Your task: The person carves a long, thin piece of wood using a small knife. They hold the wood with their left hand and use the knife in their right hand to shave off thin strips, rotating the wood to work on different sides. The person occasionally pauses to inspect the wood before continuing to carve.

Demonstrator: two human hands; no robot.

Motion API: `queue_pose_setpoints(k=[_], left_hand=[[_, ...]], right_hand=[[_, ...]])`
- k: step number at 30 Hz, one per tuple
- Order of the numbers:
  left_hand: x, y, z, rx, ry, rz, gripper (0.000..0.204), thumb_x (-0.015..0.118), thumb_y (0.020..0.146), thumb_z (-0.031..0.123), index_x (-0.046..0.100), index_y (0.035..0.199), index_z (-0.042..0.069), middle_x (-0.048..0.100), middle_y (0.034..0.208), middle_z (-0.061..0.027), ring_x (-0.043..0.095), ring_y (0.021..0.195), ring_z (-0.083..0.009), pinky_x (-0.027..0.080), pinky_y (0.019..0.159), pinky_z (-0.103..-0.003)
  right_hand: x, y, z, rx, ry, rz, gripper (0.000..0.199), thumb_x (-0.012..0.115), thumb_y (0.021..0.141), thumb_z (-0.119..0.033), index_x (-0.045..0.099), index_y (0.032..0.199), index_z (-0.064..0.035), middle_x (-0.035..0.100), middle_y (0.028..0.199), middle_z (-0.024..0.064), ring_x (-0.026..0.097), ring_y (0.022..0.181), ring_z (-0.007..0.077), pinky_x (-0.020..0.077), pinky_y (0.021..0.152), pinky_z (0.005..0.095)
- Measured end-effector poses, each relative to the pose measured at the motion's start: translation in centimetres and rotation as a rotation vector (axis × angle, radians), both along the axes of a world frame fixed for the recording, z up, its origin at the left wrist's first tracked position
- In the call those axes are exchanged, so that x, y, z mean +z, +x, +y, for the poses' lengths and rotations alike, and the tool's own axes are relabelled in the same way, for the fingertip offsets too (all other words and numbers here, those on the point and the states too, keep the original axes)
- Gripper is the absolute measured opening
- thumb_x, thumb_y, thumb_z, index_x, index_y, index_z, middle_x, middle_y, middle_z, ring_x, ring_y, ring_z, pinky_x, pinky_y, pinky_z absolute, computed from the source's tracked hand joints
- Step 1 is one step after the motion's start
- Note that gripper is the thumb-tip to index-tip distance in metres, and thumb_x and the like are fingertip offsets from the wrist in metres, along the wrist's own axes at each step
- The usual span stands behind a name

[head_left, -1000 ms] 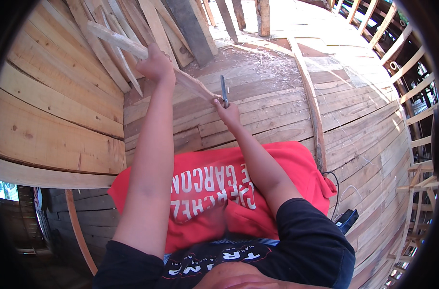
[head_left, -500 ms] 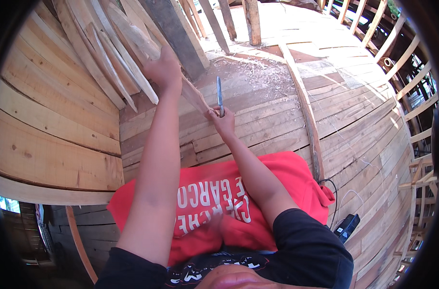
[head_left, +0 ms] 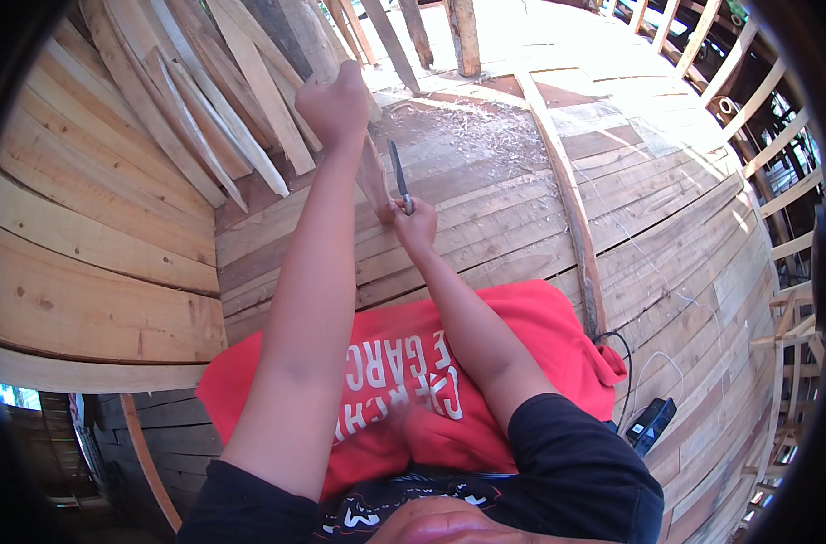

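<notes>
A long, rough strip of wood (head_left: 371,179) slants away from me, its near end low. Around its upper part my left hand (head_left: 333,109) is closed. My right hand (head_left: 416,227) grips a knife (head_left: 398,170) by the handle, the narrow blade pointing up and away from me. The thumb side of that hand meets the strip's near end; whether its fingers also hold the wood is hard to see. Between blade and strip there is a small gap. Below my forearms, red cloth (head_left: 558,335) with white lettering covers my lap.
Several wooden strips (head_left: 236,136) lean at the left beside a curved plank wall (head_left: 105,245). Shavings (head_left: 495,136) litter the plank floor ahead, near upright posts (head_left: 465,41). A long batten (head_left: 565,186) crosses the floor to the right. A black box (head_left: 653,424) with a cable lies at lower right.
The wood strip has swung to the right and stands steeper. My left hand has moved right and slightly farther away with it. The right hand has shifted slightly left, tilting the knife leftward.
</notes>
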State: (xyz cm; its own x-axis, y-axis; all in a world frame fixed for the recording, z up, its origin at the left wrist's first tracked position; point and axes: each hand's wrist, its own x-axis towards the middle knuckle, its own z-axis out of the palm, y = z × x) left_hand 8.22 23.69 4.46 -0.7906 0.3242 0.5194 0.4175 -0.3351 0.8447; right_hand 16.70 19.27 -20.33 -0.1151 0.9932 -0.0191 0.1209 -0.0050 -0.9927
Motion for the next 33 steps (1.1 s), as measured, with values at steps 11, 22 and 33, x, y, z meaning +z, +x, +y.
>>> queue_pose_setpoints(k=[11,22,33], left_hand=[[-0.5,0.4,-1.4,0.059,-0.095,-0.02,0.028,0.062,0.072,0.013,0.047,0.058,-0.006,0.052,0.053,-0.0101,0.042,0.053,-0.0172,0.038,0.053,-0.04],[-0.3,3.3,-5.5,-0.011,0.086,0.03,0.027,0.061,0.079,0.009,0.044,0.058,0.003,0.051,0.053,-0.0024,0.048,0.043,-0.0137,0.037,0.042,-0.031],[-1.3,0.9,-12.1,-0.088,0.16,-0.243,0.021,0.061,0.084,0.008,0.053,0.067,-0.001,0.052,0.054,-0.0034,0.049,0.043,-0.0142,0.039,0.042,-0.031]], right_hand=[[0.0,0.6,-0.4,0.011,-0.015,-0.075,0.017,0.077,0.081,-0.025,0.076,0.086,-0.0095,0.064,0.064,0.0096,0.061,0.058,0.0227,0.0457,0.059,0.0388],[-0.8,1.7,-0.1,-0.02,0.046,-0.08,0.018,0.078,0.081,-0.021,0.071,0.078,-0.0046,0.055,0.056,0.003,0.049,0.05,0.0131,0.0411,0.052,0.0343],[3.1,9.3,3.2,0.817,-0.439,-0.503,0.028,0.076,0.084,-0.021,0.054,0.073,-0.0057,0.049,0.058,-0.0011,0.04,0.041,0.0095,0.0274,0.036,0.0286]])
